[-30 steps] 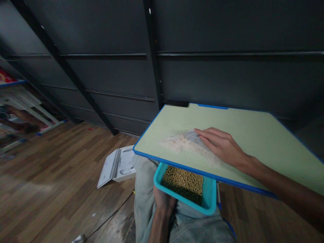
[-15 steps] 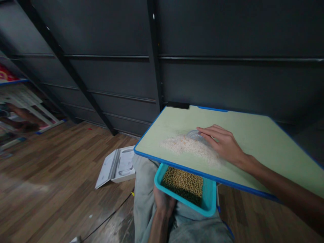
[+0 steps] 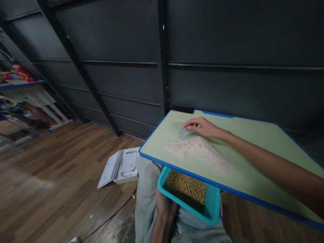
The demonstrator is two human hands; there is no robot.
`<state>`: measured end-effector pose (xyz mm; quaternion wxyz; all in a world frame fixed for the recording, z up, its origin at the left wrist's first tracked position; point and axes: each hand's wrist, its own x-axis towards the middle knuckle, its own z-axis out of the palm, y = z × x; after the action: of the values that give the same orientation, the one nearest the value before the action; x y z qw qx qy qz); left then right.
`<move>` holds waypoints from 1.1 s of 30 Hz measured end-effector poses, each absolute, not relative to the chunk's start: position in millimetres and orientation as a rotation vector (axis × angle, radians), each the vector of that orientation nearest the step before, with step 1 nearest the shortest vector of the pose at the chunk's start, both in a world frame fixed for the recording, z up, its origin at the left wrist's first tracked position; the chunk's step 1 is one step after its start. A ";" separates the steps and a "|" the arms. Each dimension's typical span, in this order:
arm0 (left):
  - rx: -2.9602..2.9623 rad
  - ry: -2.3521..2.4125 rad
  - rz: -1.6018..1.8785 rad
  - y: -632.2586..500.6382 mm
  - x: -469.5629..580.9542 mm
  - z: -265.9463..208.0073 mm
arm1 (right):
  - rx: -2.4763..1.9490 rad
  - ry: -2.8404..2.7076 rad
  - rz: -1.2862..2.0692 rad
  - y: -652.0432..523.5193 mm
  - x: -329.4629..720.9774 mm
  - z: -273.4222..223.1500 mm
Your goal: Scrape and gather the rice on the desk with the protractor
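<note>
The right hand (image 3: 201,127) pinches a clear, curved plastic piece (image 3: 184,132) between thumb and fingers, at the far side of a low heap of pale grains (image 3: 198,151) dotted with a few yellow bits. The heap lies near the front edge of a pale green worktop (image 3: 255,130); a hard sweep toward the body could spill grains over that edge. Below, the left hand (image 3: 165,204) supports a turquoise tray (image 3: 214,207) of tan (image 3: 188,185) and dark green beans; its fingers are hidden underneath, so their grip cannot be told. The tray sits partly under the worktop's edge, above the lap (image 3: 146,189); if that hand tilted, beans might slide out.
</note>
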<state>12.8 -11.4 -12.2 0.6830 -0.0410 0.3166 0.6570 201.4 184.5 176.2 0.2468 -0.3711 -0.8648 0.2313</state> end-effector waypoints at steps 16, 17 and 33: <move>-0.116 0.670 1.491 -9.1 14.4 -14.6 | -0.929 -2.410 0.694 157.3 202.9 175.4; -0.113 0.669 1.489 -9.1 14.4 -15.4 | -0.919 -2.414 0.675 154.9 203.8 176.2; -0.090 0.594 1.471 -7.7 15.7 -11.8 | -0.902 -2.410 0.236 108.7 211.4 189.5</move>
<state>15.7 -7.7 -11.8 0.7007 -0.0402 0.2668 0.6605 211.4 108.7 189.5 0.2752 -0.3355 -0.8967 0.0876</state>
